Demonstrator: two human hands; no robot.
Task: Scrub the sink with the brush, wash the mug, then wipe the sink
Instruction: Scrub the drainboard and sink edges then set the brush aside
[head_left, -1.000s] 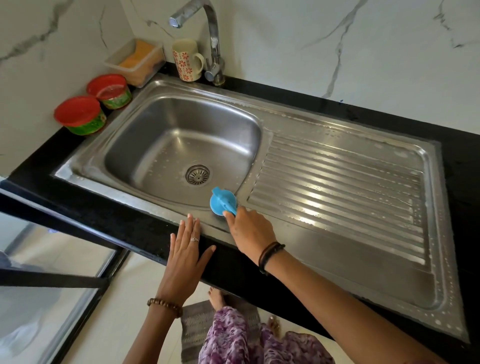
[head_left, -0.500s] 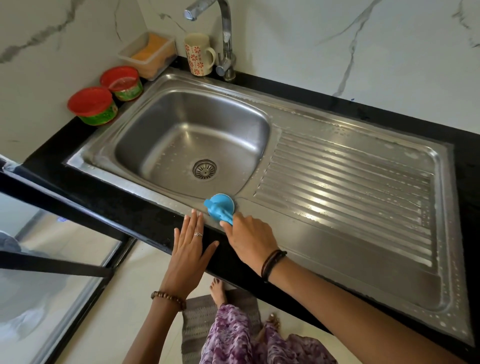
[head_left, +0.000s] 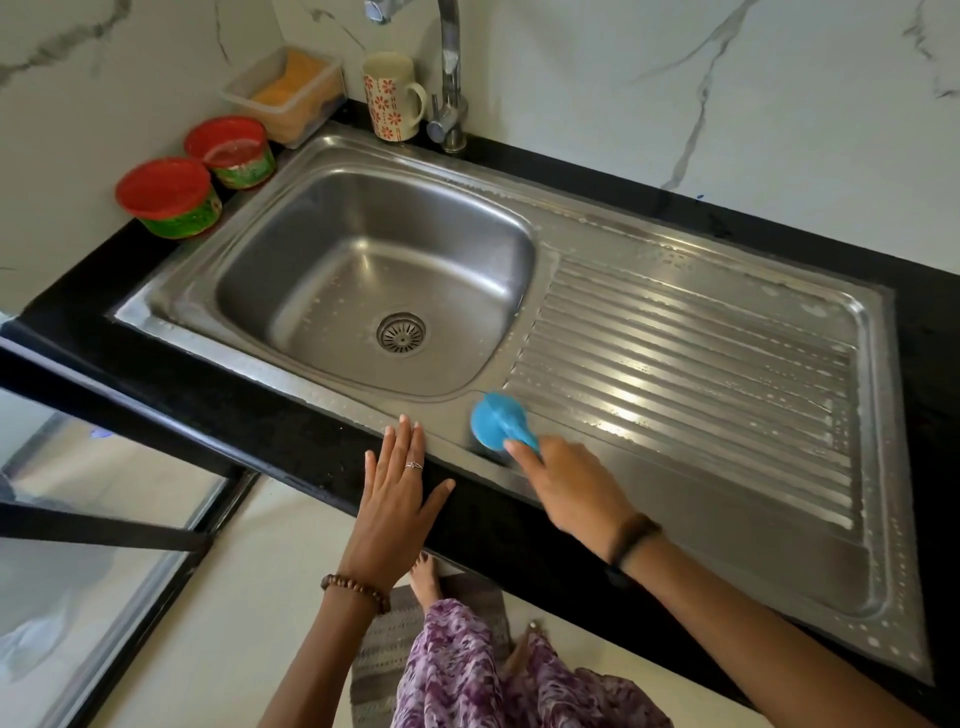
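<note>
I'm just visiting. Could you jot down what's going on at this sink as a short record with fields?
activity: scrubbing the sink rim
right hand: grips the blue brush on the front rim, between basin and ribbed drainboard
left hand: flat on the black counter edge, fingers straight
mug: upright beside the tap, untouched
basin: no dishes in it, drain uncovered
surface: white soap flecks on the drainboard
other items: two red-lidded tubs and a clear box at the back left
</note>
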